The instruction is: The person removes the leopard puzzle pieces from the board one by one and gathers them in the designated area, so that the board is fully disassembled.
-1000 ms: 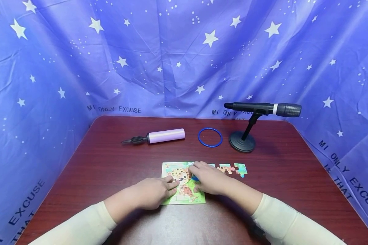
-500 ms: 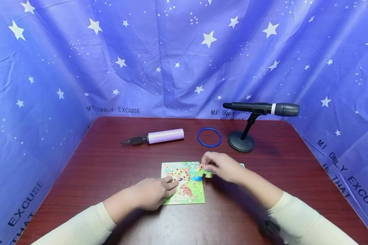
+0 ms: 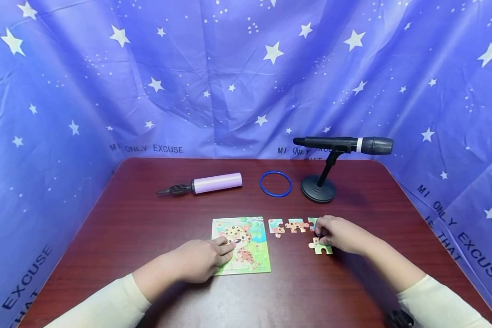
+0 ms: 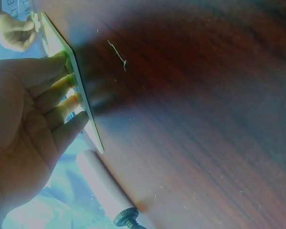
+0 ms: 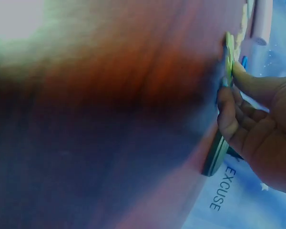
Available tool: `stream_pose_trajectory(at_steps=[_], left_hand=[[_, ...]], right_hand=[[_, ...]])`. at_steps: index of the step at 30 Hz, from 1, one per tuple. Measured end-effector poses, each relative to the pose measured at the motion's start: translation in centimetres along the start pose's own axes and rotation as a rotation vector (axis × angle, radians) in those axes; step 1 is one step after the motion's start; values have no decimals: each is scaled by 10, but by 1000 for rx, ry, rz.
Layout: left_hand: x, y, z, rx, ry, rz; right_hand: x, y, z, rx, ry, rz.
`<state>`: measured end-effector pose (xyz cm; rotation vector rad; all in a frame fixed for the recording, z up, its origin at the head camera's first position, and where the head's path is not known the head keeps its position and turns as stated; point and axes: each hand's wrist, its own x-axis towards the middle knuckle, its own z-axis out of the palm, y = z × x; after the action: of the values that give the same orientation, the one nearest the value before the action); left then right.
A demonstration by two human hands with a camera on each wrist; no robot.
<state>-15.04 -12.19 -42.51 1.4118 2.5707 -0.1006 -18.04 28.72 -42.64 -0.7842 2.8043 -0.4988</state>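
Right-hand grip (image 3: 339, 234): fingers curled down onto a loose green puzzle piece (image 3: 321, 247) on the worktop (image 3: 147, 214), thumb and fingertips pinching its far edge; the right wrist view shows the piece (image 5: 227, 62) held edge-on between the fingers. Left-hand grip (image 3: 201, 259): fingers nearly straight, pressing flat on the near left corner of the leopard puzzle board (image 3: 246, 246), holding nothing; the left wrist view shows the fingertips (image 4: 62, 102) lying along the board's edge (image 4: 81, 100).

Just beyond the right hand, a short row of three more loose pieces (image 3: 292, 225) lies between it and the board, apart from the board's right edge. Well beyond both hands sit a lilac hand pump (image 3: 205, 183), a blue ring (image 3: 275, 184) and a black microphone on a round stand (image 3: 332, 159).

Judged from this, the step in hand is the handling of one piece beside the row while the board is steadied. A next move would call for a clean pinch that lifts the piece flat, and a firm left hand so the board does not slide.

Readable writing is on the starred blue backdrop (image 3: 246, 68) only: "MI ONLY EXCUSE" behind the pump, with "EXCUSE" and "THAT" repeated along the sides. No brand shows on the objects.
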Motion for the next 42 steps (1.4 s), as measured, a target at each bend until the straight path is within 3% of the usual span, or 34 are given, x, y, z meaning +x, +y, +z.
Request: stream_pose_trajectory(at_steps=[4,10,22,28,35,38,42], left_hand=[[-2,0,0,-9,-2,-4],[-2,-2,3,-11,7,-11],[-3,-4,5,-16,24,-5],[-3,-4,4,-17,15,-4],[-4,-5,4,-31,20,-6],[-4,-4,4,-34,21,-2],[-4,-4,4,-29,29,0]], right_hand=[[-3,3,5,-11,34,46],[-6,0,4,0,-22,117],[1,-7,-4,-59,41,105],[32,-43,-2,61,53,48],[77,-102,36,163,-40,-54],[88,-120,50,147,-71,-40],[94,-131,60,63,-45,-25]])
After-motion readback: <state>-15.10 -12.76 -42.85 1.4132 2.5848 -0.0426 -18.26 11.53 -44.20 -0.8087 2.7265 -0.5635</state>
